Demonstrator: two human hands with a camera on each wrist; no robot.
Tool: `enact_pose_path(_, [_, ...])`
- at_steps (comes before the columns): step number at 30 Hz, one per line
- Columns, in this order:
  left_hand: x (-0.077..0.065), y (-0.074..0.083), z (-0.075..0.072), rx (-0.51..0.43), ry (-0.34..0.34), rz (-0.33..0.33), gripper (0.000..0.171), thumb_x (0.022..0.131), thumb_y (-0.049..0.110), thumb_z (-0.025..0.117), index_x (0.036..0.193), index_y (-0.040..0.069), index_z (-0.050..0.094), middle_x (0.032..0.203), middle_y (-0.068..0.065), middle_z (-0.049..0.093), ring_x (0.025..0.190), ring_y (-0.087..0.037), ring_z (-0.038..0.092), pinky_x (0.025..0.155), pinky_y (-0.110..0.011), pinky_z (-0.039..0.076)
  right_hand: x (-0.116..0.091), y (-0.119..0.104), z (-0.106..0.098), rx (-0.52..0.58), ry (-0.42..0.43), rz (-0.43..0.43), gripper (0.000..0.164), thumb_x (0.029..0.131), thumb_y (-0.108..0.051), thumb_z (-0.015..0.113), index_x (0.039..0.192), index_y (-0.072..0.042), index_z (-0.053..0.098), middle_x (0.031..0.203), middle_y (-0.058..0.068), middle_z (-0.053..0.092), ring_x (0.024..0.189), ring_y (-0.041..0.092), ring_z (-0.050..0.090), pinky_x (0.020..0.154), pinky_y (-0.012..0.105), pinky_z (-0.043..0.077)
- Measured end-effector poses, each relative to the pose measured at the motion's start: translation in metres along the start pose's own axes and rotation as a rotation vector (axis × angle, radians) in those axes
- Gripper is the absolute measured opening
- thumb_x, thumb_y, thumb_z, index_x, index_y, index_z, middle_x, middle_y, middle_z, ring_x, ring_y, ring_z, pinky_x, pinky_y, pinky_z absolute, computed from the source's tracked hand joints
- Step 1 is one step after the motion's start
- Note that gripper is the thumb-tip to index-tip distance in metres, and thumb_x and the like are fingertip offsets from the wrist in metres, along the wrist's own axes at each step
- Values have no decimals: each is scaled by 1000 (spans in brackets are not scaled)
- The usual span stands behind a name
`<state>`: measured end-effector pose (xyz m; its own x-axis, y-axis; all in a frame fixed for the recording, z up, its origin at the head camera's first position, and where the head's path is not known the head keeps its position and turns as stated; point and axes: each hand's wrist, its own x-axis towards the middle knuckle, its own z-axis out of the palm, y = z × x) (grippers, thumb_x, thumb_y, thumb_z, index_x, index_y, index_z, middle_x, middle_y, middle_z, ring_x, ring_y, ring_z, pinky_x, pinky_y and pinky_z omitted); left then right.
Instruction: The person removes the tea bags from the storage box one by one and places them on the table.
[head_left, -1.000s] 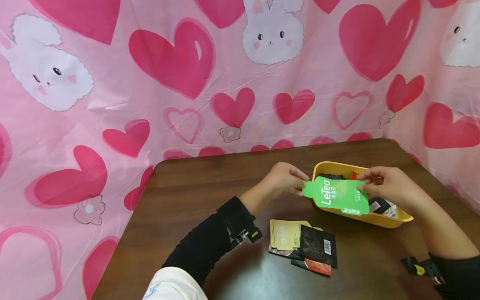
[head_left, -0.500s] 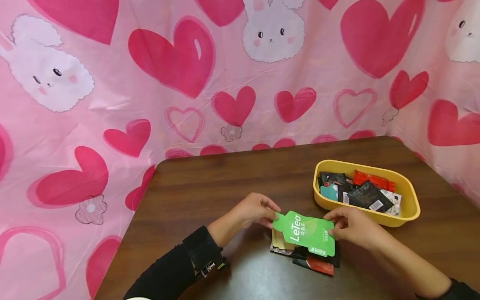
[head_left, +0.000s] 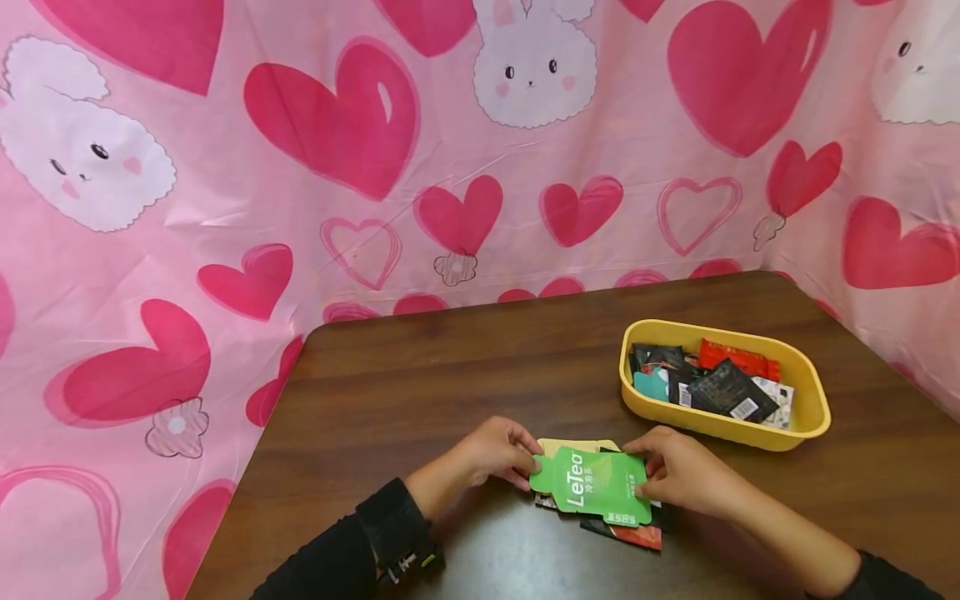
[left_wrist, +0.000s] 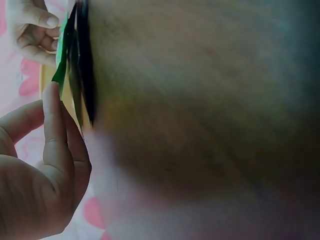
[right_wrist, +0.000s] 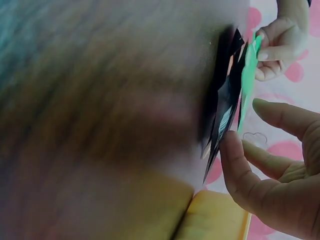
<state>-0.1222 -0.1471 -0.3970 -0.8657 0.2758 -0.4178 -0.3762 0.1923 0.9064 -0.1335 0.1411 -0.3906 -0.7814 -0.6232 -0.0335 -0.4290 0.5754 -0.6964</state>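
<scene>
A flat, bottle-shaped green LeTea tea packet [head_left: 600,485] lies over a small pile of sachets on the brown table. My left hand [head_left: 497,454] pinches its narrow neck end. At the opposite end, my right hand [head_left: 678,468] holds the edge, thumb on top and fingers at the far corner; the right wrist view shows this grip as loose. Underneath, partly hidden, are a pale yellow packet [head_left: 573,445], a black sachet with a barcode [right_wrist: 226,119] and a black-and-red sachet [head_left: 637,536]. Seen edge-on in the left wrist view, the green packet [left_wrist: 62,55] sits above dark sachets.
A yellow tray [head_left: 813,408] stands at the back right of the table [head_left: 450,367]. It holds several sachets, among them a red sachet [head_left: 738,358], a black sachet [head_left: 731,392] and a teal one [head_left: 651,384]. A pink heart-patterned cloth [head_left: 337,167] hangs behind.
Both hands have carried the green packet from over the yellow tray, leftward and toward the person, down onto the sachet pile. The tray's contents are uncovered.
</scene>
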Motion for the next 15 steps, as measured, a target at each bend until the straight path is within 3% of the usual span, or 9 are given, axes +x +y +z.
enact_pose_path(5, [1, -1, -1, 19, -11, 5, 16, 78, -16, 67, 92, -10, 66, 76, -9, 62, 60, -17, 59, 57, -31, 59, 1, -2, 0, -34, -10, 12, 48, 71, -10, 84, 113, 6, 66, 95, 5, 56, 74, 9, 56, 61, 21, 53])
enact_pose_path(9, [7, 4, -8, 129, -52, 37, 15, 79, -11, 69, 94, -8, 67, 78, -8, 64, 63, -18, 62, 58, -33, 60, 0, -8, -8, -60, 0, 46, 50, 75, -14, 83, 118, 4, 64, 99, 6, 59, 75, 10, 57, 60, 22, 52])
enact_pose_path(13, [15, 23, -18, 288, -54, 119, 15, 82, -2, 73, 96, -6, 68, 79, -7, 66, 73, -28, 66, 61, -36, 60, -3, -10, -32, -91, 76, 68, 47, 82, -19, 79, 122, 1, 63, 105, 10, 65, 79, 13, 59, 61, 24, 52])
enact_pose_path(15, [20, 38, -20, 324, -36, 155, 15, 84, 1, 73, 97, -5, 68, 83, -6, 67, 83, -33, 66, 65, -37, 60, -5, -6, -51, -126, 133, 79, 45, 85, -21, 76, 121, 2, 63, 104, 12, 66, 80, 16, 61, 61, 26, 52])
